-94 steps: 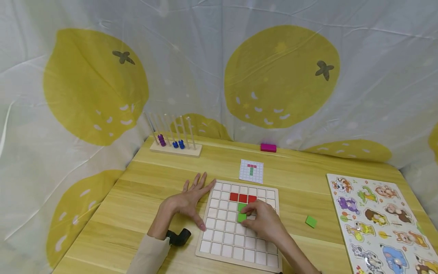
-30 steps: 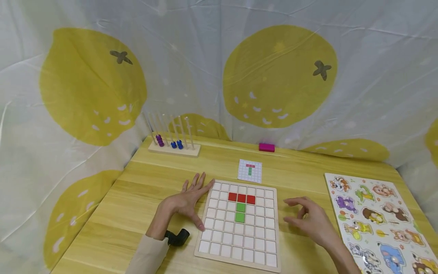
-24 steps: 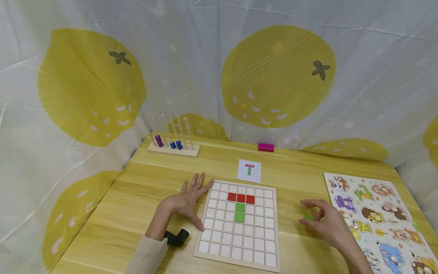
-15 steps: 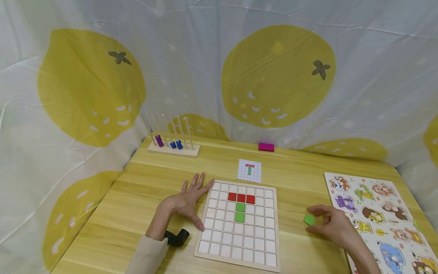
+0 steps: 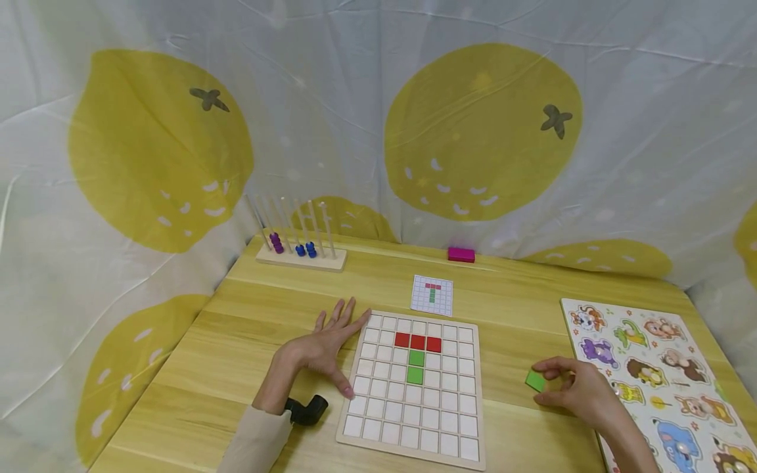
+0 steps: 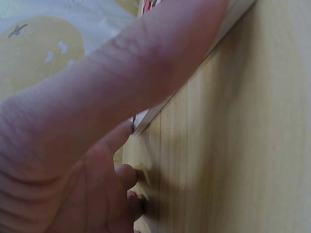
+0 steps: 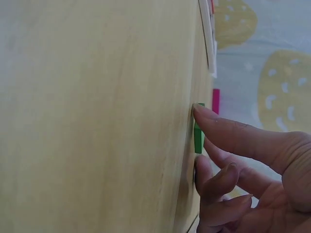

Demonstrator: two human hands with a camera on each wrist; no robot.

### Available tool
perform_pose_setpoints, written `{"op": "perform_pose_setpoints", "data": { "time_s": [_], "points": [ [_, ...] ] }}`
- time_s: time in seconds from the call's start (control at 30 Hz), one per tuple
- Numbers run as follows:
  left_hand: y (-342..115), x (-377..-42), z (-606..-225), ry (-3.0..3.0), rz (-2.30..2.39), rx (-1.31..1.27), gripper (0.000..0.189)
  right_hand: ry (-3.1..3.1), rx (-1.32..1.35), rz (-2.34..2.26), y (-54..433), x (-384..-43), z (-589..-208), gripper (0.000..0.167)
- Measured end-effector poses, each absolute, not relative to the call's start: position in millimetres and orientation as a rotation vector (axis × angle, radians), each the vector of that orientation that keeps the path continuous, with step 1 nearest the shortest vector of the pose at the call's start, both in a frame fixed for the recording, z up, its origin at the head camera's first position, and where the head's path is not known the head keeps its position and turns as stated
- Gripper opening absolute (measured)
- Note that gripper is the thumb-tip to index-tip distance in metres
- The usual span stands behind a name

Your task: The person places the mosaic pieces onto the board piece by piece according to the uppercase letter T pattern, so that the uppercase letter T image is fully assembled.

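Observation:
My left hand [image 5: 319,351] lies spread at the left side of a wooden grid board [image 5: 411,453], thumb and index fingertip touching its edge. Three red tiles [image 5: 417,342] sit in a row on the board, with two green tiles [image 5: 416,366] in a column below the middle one. On the table to the right of the board, my right hand [image 5: 576,387] pinches a loose green square tile [image 5: 535,380] between thumb and index finger. In the right wrist view the thumb covers part of that tile [image 7: 198,138].
A pattern card [image 5: 432,295] with a red and green T lies behind the board. An animal puzzle board [image 5: 656,387] is at right. A peg stand with beads [image 5: 301,258], a magenta block [image 5: 461,254] and a black curved object [image 5: 309,410] are also on the table.
My right hand has left the second green tile on the board and moved right to the loose green tile, closing thumb and index finger on it. My left hand has stayed put.

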State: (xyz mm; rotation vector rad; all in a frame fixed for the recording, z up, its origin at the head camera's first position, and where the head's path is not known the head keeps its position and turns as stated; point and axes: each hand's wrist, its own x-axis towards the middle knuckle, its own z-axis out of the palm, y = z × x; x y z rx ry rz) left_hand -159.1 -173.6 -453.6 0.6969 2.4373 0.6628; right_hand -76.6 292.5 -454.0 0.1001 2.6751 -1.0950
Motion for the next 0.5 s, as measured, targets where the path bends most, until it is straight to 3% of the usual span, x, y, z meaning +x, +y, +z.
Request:
{"op": "perform_pose_setpoints", "data": {
  "time_s": [0.5],
  "points": [
    [-173.0, -159.7, -454.4, 2.439, 0.648, 0.690, 0.147, 2.790, 0.073, -1.006, 290.8, -79.6, -459.4, 0.030]
  ]
}}
